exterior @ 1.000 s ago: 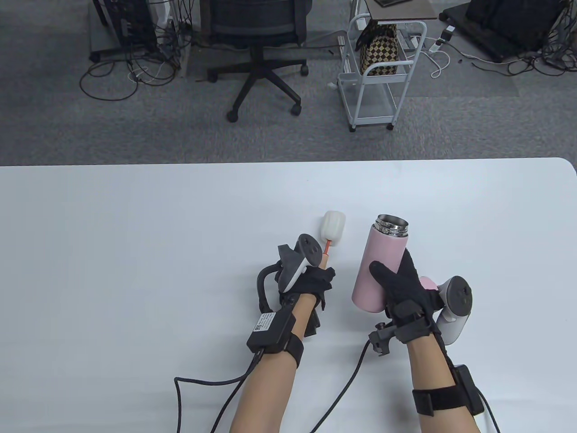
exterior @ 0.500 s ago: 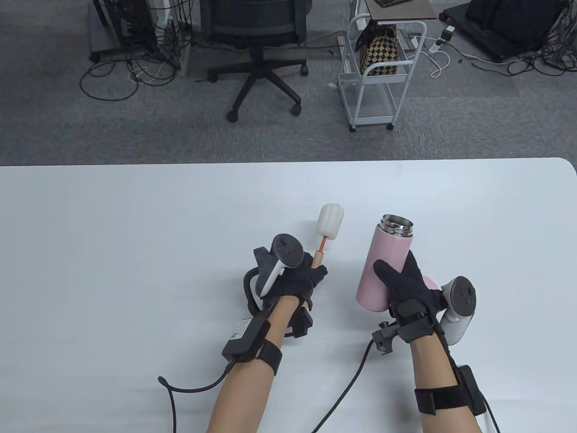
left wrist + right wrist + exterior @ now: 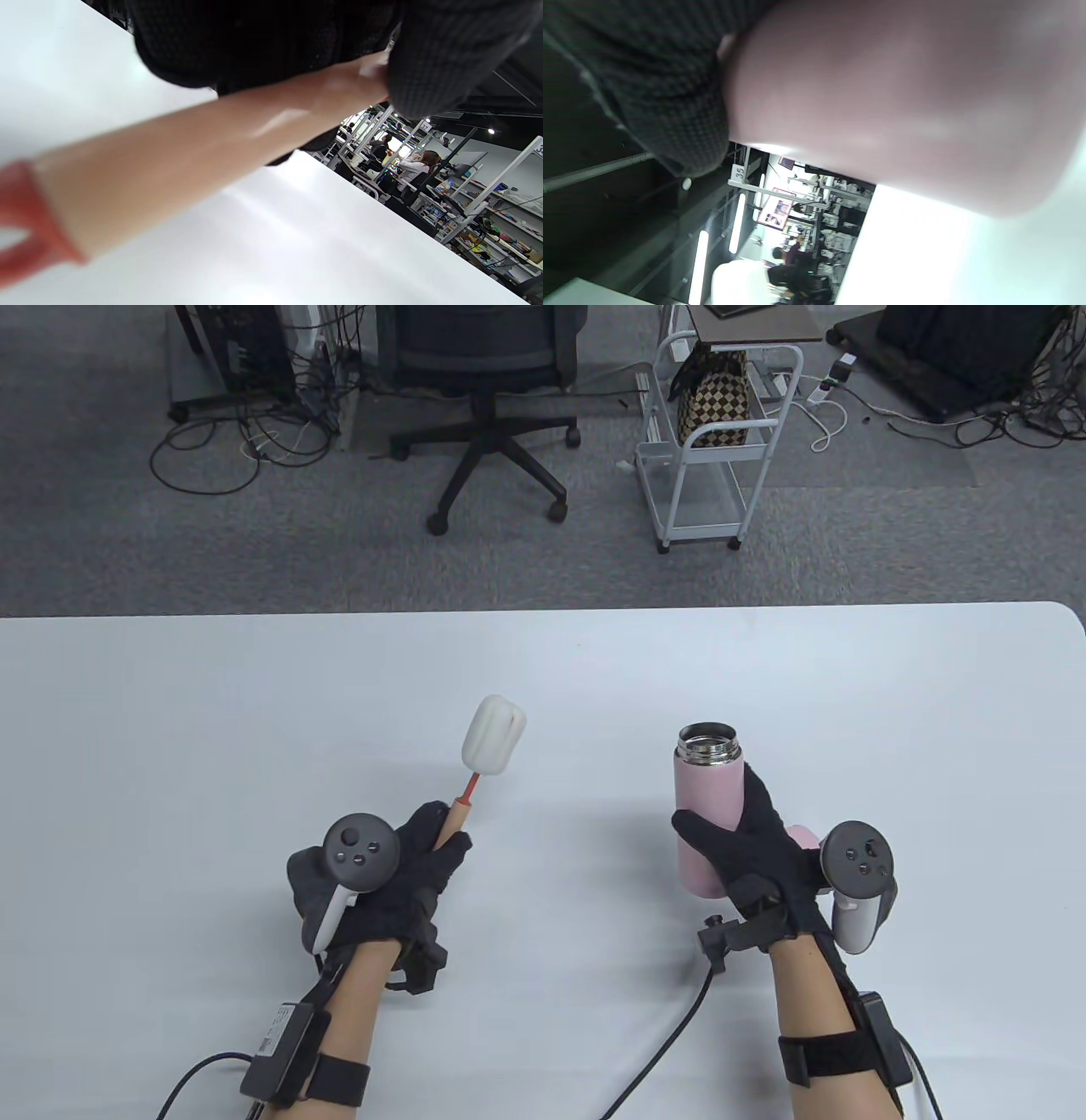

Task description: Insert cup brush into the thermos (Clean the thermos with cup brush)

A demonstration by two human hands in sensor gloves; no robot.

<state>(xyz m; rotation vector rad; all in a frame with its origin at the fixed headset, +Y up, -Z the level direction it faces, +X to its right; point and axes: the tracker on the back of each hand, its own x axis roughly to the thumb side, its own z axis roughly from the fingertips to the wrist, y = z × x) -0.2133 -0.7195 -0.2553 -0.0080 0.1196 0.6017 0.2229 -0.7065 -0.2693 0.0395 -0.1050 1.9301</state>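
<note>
Gripping a tan, smooth handle in curled fingers, the left hand (image 3: 399,874) is holding the cup brush (image 3: 479,768) above the white bench (image 3: 170,772), its thin orange neck rising to a soft, ribbed white sponge head that is pointing up and away. The right hand (image 3: 764,857) is wrapping thumb and fingers around the matte pink cylindrical thermos (image 3: 708,806), which is standing near upright, well apart from the brush, its shiny steel threaded mouth open. The glove is hiding the thermos's lower right side, and both wrist views are showing only blurred close-ups of handle and pink wall.
</note>
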